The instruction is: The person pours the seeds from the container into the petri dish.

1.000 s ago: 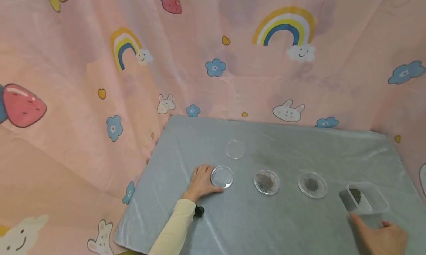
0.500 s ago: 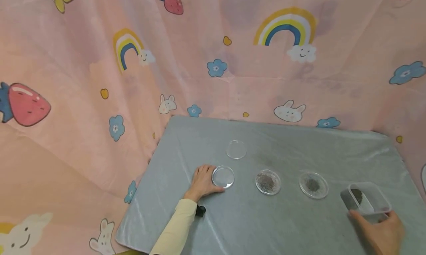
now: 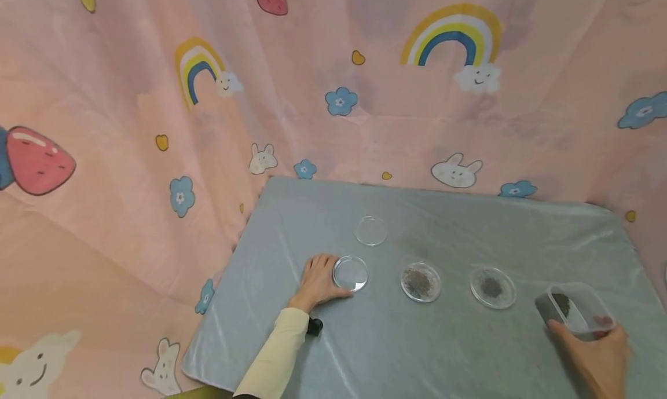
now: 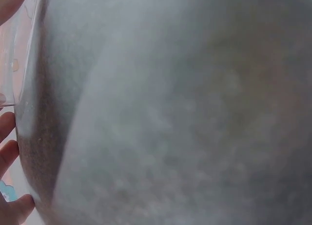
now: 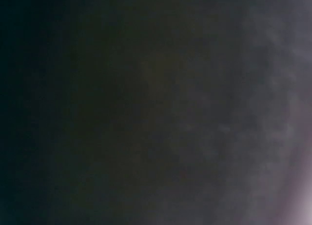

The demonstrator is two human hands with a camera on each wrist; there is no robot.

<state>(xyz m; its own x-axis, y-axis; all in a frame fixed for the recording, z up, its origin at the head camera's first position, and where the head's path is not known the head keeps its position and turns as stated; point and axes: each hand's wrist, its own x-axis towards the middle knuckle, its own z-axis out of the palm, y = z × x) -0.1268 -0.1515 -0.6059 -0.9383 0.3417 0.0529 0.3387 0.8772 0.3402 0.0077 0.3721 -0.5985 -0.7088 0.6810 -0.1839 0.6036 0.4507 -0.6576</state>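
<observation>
My left hand (image 3: 319, 280) holds a clear petri dish (image 3: 351, 274) from its left side, thumb at the near edge and fingers at the far edge. Part of that dish (image 4: 19, 54) appears at the left border of the left wrist view, with fingertips (image 4: 9, 154) beside it. At the right, my right hand (image 3: 599, 352) grips the near end of a clear plastic box (image 3: 586, 303), its thumb on the left and its other fingers partly hidden on the right. Dark granular stuff (image 3: 561, 304) lies inside the box. The right wrist view is too dark to show anything.
Two petri dishes with greyish-brown grains, one left (image 3: 421, 283) and one right (image 3: 492, 288), lie between my hands. Behind the held dish lies a clear round lid or dish (image 3: 372, 231). A grey cloth (image 3: 396, 352) covers the table; a pink patterned curtain (image 3: 312, 51) hangs behind it.
My right hand has moved up to the plastic box and taken hold of its near end. The left hand stays at its petri dish. The head view has shifted slightly.
</observation>
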